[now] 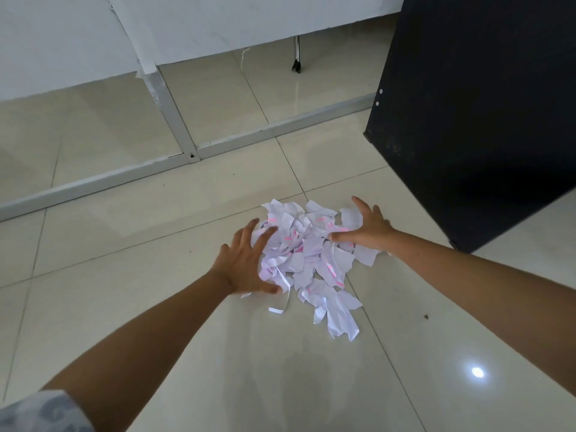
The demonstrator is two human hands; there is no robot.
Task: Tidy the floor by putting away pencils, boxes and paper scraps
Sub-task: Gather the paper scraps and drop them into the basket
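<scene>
paper scraps (307, 257) piled on the floor (124, 244), center-right of frame. left hand (246, 260) and right hand (367, 227) spread flat on either edge of the pile, nothing gripped. scraps not yet lifted; no pencils or boxes visible.
</scene>
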